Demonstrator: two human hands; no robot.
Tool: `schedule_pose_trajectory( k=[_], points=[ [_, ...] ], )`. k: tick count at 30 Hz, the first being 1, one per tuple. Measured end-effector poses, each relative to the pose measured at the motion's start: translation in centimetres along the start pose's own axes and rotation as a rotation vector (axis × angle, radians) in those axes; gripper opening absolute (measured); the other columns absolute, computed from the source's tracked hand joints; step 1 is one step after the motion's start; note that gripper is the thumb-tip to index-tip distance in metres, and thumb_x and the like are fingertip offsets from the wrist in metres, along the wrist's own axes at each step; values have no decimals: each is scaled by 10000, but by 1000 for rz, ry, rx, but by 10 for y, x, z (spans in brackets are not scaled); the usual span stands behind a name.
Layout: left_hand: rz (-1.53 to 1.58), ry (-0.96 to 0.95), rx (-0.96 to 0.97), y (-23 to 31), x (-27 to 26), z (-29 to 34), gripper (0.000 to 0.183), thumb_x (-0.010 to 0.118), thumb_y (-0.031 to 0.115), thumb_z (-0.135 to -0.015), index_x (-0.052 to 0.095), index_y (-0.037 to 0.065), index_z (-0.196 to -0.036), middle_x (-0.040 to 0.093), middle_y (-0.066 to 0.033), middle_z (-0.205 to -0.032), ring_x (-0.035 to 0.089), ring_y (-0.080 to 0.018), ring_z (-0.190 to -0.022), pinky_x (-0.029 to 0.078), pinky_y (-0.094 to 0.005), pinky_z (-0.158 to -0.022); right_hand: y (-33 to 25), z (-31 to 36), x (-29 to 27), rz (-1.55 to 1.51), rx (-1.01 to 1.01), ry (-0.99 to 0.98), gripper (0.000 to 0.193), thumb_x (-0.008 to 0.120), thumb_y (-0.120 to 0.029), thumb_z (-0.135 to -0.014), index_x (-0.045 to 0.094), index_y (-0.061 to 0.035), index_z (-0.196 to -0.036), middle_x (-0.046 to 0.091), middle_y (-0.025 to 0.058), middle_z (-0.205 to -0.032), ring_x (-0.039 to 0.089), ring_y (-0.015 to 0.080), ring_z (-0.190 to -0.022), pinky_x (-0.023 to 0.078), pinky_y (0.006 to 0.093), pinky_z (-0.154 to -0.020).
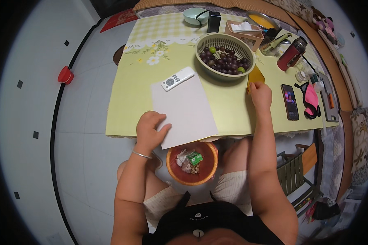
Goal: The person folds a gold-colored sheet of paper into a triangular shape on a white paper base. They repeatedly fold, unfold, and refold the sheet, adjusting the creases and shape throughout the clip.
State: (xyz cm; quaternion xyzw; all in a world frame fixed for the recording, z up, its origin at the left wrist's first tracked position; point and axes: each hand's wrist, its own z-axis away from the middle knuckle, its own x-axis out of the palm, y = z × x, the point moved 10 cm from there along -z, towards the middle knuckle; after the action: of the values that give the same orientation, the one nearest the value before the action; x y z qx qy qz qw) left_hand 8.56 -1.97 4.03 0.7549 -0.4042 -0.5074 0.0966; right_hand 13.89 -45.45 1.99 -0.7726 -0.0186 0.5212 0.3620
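Note:
My left hand (150, 130) rests on the left edge of a white sheet of paper (188, 112), thumb and fingers apart. The sheet lies on the table and its near end reaches past the front edge. A white remote control (178, 79) lies across its far end. My right hand (260, 96) is closed, thumb and fingertips pinched on a flat golden-yellow piece (256, 74), whose exact kind I cannot make out. That piece lies right beside a pale green colander (225, 76) holding dark grapes (223, 61) and a few green fruits.
To the right lie a phone (290, 102) and a pink-and-black eye mask (311, 100). A red thermos (292, 54), a tissue box (245, 34) and a bowl (195, 16) stand farther back. Below the table edge, between my knees, is a bin (212, 173) with rubbish.

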Motion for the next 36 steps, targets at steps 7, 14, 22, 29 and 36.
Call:
schedule_pose_trajectory(
  k=[7, 14, 22, 29, 36],
  points=[
    [-130, -313, 177, 61, 27, 10, 643, 927, 279, -572, 661, 28, -1101, 623, -156, -1129, 595, -370, -1033, 505, -451, -889, -34, 14, 4, -121, -168, 33, 264, 649, -319, -942, 774, -87, -954, 722, 133, -776, 688, 337, -724, 537, 438, -681],
    [33, -310, 187, 56, 21, 16, 300, 867, 188, -683, 733, 56, -918, 687, -119, -1057, 640, -323, -975, 530, -424, -825, -93, 61, 39, -483, -410, -370, 185, 708, -177, -903, 758, -26, -999, 723, 141, -819, 684, 253, -704, 547, 348, -701],
    [252, -293, -178, 28, 22, 15, 72, 804, 86, -756, 754, 49, -791, 699, -92, -796, 663, -282, -786, 538, -378, -740, -140, 116, 55, -556, -666, -912, 194, 771, -101, -855, 770, -25, -1033, 733, 80, -1004, 666, 194, -938, 527, 324, -815],
    [581, -284, -454, -5, 31, 20, 69, 812, 45, -809, 757, 5, -804, 710, -45, -783, 635, -118, -736, 510, -270, -685, -131, 127, 58, -613, -741, -1151, 495, 892, -242, -765, 723, -60, -1193, 672, 98, -1235, 614, 241, -1146, 483, 367, -1005],
    [701, -148, -608, -33, 26, 16, 144, 800, 107, -882, 746, -16, -935, 722, -17, -842, 616, -63, -766, 498, -227, -688, -109, 111, 93, -599, -391, -981, 178, 761, -147, -880, 716, 23, -904, 636, 33, -729, 539, 102, -700, 462, 288, -662]
  ],
)
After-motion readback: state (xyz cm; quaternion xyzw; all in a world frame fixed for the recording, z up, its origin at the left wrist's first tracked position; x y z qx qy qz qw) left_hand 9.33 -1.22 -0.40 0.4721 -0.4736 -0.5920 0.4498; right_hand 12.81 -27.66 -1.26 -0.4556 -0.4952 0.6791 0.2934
